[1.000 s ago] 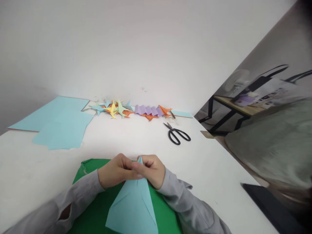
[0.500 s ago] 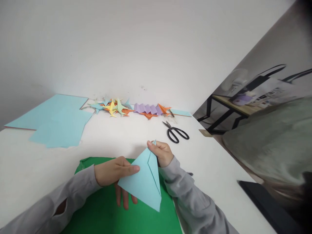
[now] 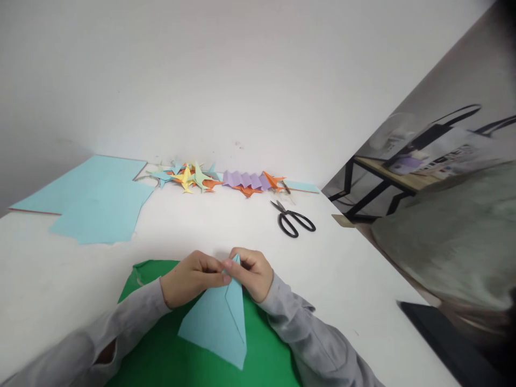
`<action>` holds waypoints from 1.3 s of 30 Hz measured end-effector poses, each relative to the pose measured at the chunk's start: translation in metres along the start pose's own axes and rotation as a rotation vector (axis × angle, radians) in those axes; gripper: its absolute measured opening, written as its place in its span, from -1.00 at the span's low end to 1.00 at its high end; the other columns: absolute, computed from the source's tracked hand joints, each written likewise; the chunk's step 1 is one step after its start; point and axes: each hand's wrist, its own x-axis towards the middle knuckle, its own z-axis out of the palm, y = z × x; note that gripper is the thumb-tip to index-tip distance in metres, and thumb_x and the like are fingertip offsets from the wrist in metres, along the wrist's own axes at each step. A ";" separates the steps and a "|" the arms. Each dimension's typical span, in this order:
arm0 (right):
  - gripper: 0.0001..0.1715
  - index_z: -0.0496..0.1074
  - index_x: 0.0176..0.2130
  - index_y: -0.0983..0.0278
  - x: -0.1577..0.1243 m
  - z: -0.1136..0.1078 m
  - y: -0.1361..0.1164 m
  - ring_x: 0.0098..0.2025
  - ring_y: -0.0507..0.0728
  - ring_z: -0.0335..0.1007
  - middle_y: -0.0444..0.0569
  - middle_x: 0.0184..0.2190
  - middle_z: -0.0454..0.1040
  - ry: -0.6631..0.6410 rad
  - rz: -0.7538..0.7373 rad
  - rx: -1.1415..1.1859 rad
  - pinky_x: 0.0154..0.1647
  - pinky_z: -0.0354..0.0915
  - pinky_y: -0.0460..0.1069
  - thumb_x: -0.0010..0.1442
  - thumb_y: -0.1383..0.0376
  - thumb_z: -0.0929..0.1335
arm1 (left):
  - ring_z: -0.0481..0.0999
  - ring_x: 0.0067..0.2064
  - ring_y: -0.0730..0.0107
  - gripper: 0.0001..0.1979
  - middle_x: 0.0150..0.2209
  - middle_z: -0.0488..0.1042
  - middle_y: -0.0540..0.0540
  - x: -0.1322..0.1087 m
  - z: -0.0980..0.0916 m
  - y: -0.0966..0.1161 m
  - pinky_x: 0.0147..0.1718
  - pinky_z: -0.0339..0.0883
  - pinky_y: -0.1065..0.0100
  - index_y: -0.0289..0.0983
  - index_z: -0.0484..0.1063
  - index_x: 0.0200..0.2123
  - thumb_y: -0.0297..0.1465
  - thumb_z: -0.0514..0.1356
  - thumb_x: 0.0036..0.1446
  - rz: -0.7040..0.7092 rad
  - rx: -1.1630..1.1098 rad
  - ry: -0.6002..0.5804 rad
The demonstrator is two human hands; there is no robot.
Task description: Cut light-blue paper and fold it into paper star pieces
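Observation:
A light blue folded paper (image 3: 220,322), shaped like a pointed kite, lies over a green sheet (image 3: 161,349) at the near edge of the white table (image 3: 355,301). My left hand (image 3: 193,279) and my right hand (image 3: 252,274) meet at its far tip, and both pinch the paper there with closed fingers. Grey sleeves cover both forearms.
Black scissors (image 3: 292,219) lie beyond my right hand. Several folded paper shapes (image 3: 189,178) and a purple pleated strip (image 3: 242,180) line the wall. Light blue sheets (image 3: 97,201) lie at the far left. A dark object (image 3: 451,344) and a desk (image 3: 387,177) are on the right.
The paper was lifted and turned half a second ago, held apart by both hands. Now it lies back down on the green sheet, with both hands together at its tip.

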 end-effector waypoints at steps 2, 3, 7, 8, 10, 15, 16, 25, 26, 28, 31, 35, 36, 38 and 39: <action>-0.53 0.26 -0.60 0.27 0.001 -0.002 0.002 -0.76 -0.08 0.03 -0.27 -0.81 0.15 0.019 0.015 -0.004 -0.76 -0.05 -0.15 -0.05 -0.06 0.36 | -0.12 -0.59 0.61 -0.57 -0.67 -0.12 0.14 -0.001 -0.001 0.001 -0.59 -0.24 0.38 -0.26 -0.02 -0.72 -0.26 0.17 -0.04 -0.053 0.019 -0.018; -0.54 0.25 -0.60 0.26 0.001 -0.003 0.003 -0.76 -0.07 0.05 -0.27 -0.81 0.17 0.024 0.028 0.006 -0.77 -0.04 -0.15 -0.06 -0.04 0.37 | -0.13 -0.60 0.61 -0.57 -0.68 -0.12 0.14 -0.002 -0.002 0.001 -0.60 -0.25 0.37 -0.26 -0.01 -0.73 -0.26 0.17 -0.05 -0.074 0.030 -0.028; -0.52 0.20 -0.67 0.26 0.001 -0.002 0.004 -0.79 -0.09 0.04 -0.25 -0.83 0.20 0.042 0.050 0.015 -0.80 -0.05 -0.17 -0.09 -0.01 0.40 | -0.14 -0.60 0.61 -0.56 -0.69 -0.12 0.15 -0.003 -0.005 0.002 -0.59 -0.28 0.37 -0.27 0.01 -0.74 -0.23 0.19 -0.06 -0.060 0.074 -0.059; -0.51 0.20 -0.67 0.26 0.000 -0.001 0.004 -0.80 -0.09 0.03 -0.25 -0.84 0.20 0.039 0.063 0.017 -0.82 -0.06 -0.17 -0.10 -0.02 0.40 | -0.14 -0.59 0.61 -0.56 -0.69 -0.13 0.15 -0.003 -0.004 0.002 -0.59 -0.28 0.36 -0.26 0.01 -0.73 -0.23 0.19 -0.06 -0.039 0.082 -0.060; -0.49 0.21 -0.68 0.26 -0.001 0.002 0.004 -0.83 -0.09 0.04 -0.24 -0.85 0.22 0.025 0.094 0.030 -0.85 -0.07 -0.17 -0.12 -0.06 0.39 | -0.14 -0.59 0.60 -0.56 -0.69 -0.14 0.15 -0.002 -0.003 0.000 -0.58 -0.28 0.36 -0.26 -0.01 -0.74 -0.24 0.18 -0.05 -0.015 0.081 -0.055; -0.40 0.20 -0.71 0.27 0.001 0.003 0.008 -0.88 -0.09 0.05 -0.22 -0.88 0.23 -0.020 0.173 0.052 -0.90 -0.07 -0.19 -0.07 -0.16 0.31 | -0.19 -0.62 0.64 -0.51 -0.72 -0.17 0.16 -0.002 -0.003 0.000 -0.60 -0.31 0.36 -0.26 -0.05 -0.77 -0.24 0.20 -0.07 -0.085 0.032 -0.065; -0.38 0.21 -0.72 0.27 0.002 0.003 0.009 -0.88 -0.08 0.06 -0.20 -0.88 0.24 -0.021 0.181 0.062 -0.91 -0.06 -0.19 -0.07 -0.18 0.29 | -0.18 -0.62 0.64 -0.51 -0.72 -0.16 0.16 -0.002 -0.003 0.001 -0.60 -0.31 0.36 -0.26 -0.04 -0.77 -0.23 0.20 -0.07 -0.092 0.022 -0.060; -0.37 0.24 -0.67 0.29 0.006 0.001 0.012 -0.85 -0.09 0.09 -0.21 -0.85 0.26 0.027 0.129 0.117 -0.86 0.01 -0.20 -0.11 -0.22 0.29 | -0.17 -0.64 0.66 -0.51 -0.73 -0.15 0.17 -0.001 -0.005 0.000 -0.62 -0.31 0.39 -0.26 -0.05 -0.78 -0.24 0.23 -0.11 -0.115 -0.012 0.005; -0.38 0.23 -0.66 0.29 0.006 0.002 0.012 -0.85 -0.10 0.09 -0.22 -0.85 0.26 0.019 0.128 0.107 -0.85 0.01 -0.20 -0.12 -0.20 0.31 | -0.17 -0.64 0.66 -0.50 -0.73 -0.16 0.17 -0.001 -0.005 -0.001 -0.63 -0.30 0.39 -0.26 -0.05 -0.78 -0.25 0.23 -0.12 -0.117 -0.008 0.011; -0.40 0.23 -0.66 0.29 0.006 0.002 0.011 -0.85 -0.10 0.09 -0.22 -0.86 0.26 0.021 0.140 0.092 -0.85 0.01 -0.20 -0.11 -0.18 0.32 | -0.13 -0.66 0.67 -0.54 -0.76 -0.10 0.17 -0.001 -0.004 -0.001 -0.65 -0.26 0.42 -0.28 0.02 -0.79 -0.25 0.23 -0.13 -0.154 -0.032 0.007; -0.36 0.27 -0.65 0.30 0.007 0.000 0.010 -0.85 -0.08 0.10 -0.20 -0.86 0.27 0.032 0.163 0.123 -0.86 0.03 -0.18 -0.10 -0.22 0.27 | 0.11 -0.67 0.60 -0.69 -0.74 0.21 0.09 -0.001 -0.003 -0.001 -0.65 -0.04 0.44 -0.34 0.29 -0.72 -0.25 0.22 -0.14 -0.243 -0.120 -0.023; -0.47 0.31 -0.60 0.31 0.008 -0.004 0.009 -0.81 -0.07 0.17 -0.19 -0.80 0.34 -0.032 0.161 0.151 -0.80 0.11 -0.17 -0.14 -0.11 0.37 | 0.30 -0.63 0.48 -0.73 -0.68 0.40 -0.03 -0.001 -0.003 -0.001 -0.61 0.11 0.41 -0.38 0.42 -0.65 -0.26 0.23 -0.17 -0.282 -0.169 0.003; -0.51 0.30 -0.60 0.30 0.007 -0.004 0.008 -0.81 -0.07 0.16 -0.20 -0.80 0.33 -0.035 0.156 0.132 -0.80 0.10 -0.17 -0.14 -0.06 0.39 | 0.32 -0.63 0.47 -0.74 -0.68 0.41 -0.04 0.000 -0.003 -0.001 -0.61 0.12 0.41 -0.39 0.43 -0.66 -0.27 0.24 -0.18 -0.286 -0.177 0.008; -0.56 0.26 -0.61 0.29 0.005 -0.002 0.007 -0.82 -0.09 0.11 -0.23 -0.82 0.30 -0.025 0.147 0.086 -0.82 0.03 -0.19 -0.11 0.01 0.40 | 0.34 -0.61 0.46 -0.76 -0.64 0.46 -0.07 0.000 -0.002 -0.002 -0.58 0.16 0.41 -0.39 0.46 -0.62 -0.29 0.24 -0.18 -0.274 -0.204 0.007; -0.58 0.25 -0.61 0.29 0.004 -0.001 0.007 -0.83 -0.10 0.08 -0.25 -0.83 0.28 -0.019 0.142 0.066 -0.83 0.00 -0.20 -0.09 0.03 0.40 | 0.35 -0.60 0.48 -0.77 -0.60 0.49 -0.08 0.000 -0.001 -0.003 -0.57 0.17 0.42 -0.40 0.48 -0.60 -0.30 0.25 -0.18 -0.256 -0.213 0.004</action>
